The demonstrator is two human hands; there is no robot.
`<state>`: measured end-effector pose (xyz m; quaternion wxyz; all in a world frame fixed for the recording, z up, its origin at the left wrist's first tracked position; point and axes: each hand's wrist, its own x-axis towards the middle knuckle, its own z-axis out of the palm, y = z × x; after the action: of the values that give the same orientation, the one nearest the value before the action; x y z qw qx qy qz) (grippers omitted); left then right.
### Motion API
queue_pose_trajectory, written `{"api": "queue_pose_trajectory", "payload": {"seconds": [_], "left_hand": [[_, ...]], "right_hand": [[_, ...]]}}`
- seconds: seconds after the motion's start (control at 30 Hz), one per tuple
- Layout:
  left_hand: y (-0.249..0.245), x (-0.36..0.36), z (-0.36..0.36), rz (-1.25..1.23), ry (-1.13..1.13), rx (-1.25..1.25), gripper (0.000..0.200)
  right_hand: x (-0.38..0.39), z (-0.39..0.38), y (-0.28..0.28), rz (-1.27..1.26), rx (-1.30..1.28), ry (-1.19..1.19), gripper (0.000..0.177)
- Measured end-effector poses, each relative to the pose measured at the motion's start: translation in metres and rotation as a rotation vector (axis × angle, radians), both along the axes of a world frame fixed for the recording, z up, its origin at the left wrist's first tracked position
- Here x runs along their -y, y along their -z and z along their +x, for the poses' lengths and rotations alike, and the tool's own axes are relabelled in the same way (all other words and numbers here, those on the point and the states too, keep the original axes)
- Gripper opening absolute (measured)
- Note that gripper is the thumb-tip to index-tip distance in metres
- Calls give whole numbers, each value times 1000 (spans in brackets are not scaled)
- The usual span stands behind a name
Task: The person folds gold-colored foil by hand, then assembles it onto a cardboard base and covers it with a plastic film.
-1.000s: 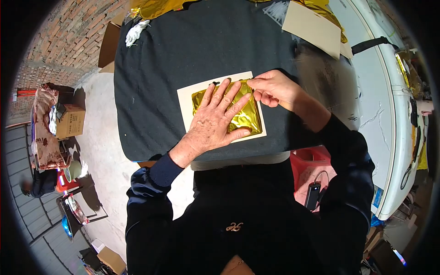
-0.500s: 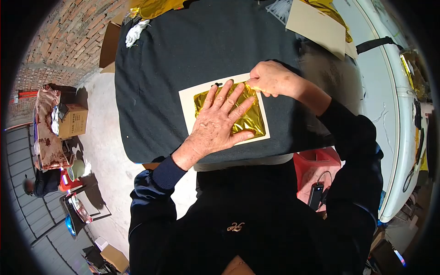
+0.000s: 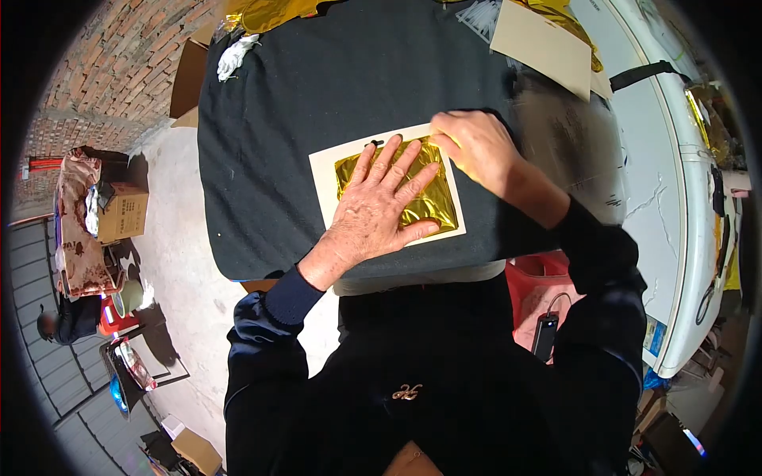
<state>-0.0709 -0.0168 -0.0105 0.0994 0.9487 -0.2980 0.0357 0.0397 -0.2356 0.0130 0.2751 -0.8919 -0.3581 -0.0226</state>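
Observation:
A cream card (image 3: 321, 170) lies on the black cloth (image 3: 333, 87), with a shiny gold foil sheet (image 3: 443, 208) on top of it. Spread flat over the foil is my left hand (image 3: 367, 208), its fingers pointing up the card and its thumb out to the right. A small dark slot shows at the card's upper edge, by the fingertips. My right hand (image 3: 479, 151) is closed at the upper right corner of the foil and card, thumb pressed towards the curled fingers. Whatever those fingers pinch is hidden.
More cream cards (image 3: 540, 44) and gold foil lie at the table's far right, beside thin clear strips (image 3: 480, 17). A white crumpled cloth (image 3: 236, 57) sits at the far left. Below the table's edge is a red container (image 3: 544, 278). Another person (image 3: 71, 321) is at the left.
My right hand has turned at the card's corner, its wrist swinging slightly down. My left hand stays flat on the foil. The view has shifted slightly.

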Motion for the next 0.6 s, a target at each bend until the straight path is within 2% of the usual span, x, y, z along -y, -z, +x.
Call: {"api": "queue_pose_trajectory", "payload": {"seconds": [0.1,0.2,0.3,0.6], "left_hand": [[1,-1,-1,-18,-5,4,92],[3,0,0,-23,-10,-1,98],[5,0,0,-13,-12,6,102],[2,0,-1,-11,-17,-15,102]], "right_hand": [[17,-25,11,145,77,4,4],[29,-43,9,112,193,0,17],[39,-54,5,-58,317,-41,29],[55,-25,-1,-160,530,-288,35]]}}
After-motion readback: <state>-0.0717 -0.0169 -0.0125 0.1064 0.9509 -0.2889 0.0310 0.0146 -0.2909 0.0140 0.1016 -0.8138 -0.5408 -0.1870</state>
